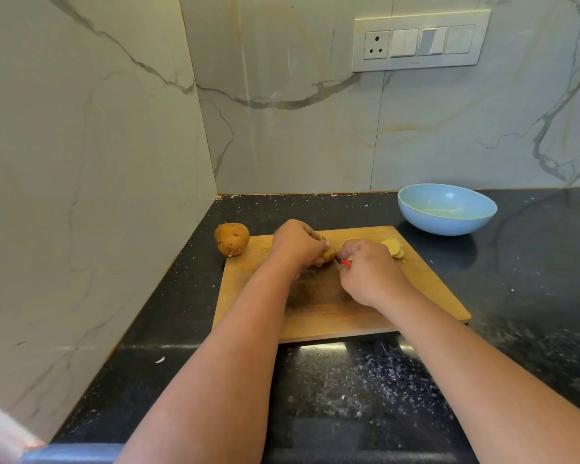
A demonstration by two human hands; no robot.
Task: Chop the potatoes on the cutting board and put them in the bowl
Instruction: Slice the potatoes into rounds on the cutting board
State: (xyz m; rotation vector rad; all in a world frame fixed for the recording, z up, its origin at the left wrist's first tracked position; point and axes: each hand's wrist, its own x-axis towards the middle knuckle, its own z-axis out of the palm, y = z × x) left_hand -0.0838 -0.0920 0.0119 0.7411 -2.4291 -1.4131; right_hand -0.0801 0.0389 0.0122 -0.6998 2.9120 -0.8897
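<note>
A wooden cutting board (426,289) lies on the black counter. My left hand (297,244) grips the remaining piece of a potato (330,253) on the board. Just to its right, my right hand (369,271) holds a knife with a red handle (345,262); the blade is mostly hidden beside the potato. Several pale potato slices (394,246) lie on the board behind my right hand. A whole brown potato (231,239) sits at the board's far left corner. A light blue bowl (446,209) stands beyond the board's far right corner and looks empty.
Marble walls close off the counter at the left and the back, forming a corner. A white switch panel (421,40) is mounted on the back wall. Black counter (533,262) stretches to the right of the board and toward me.
</note>
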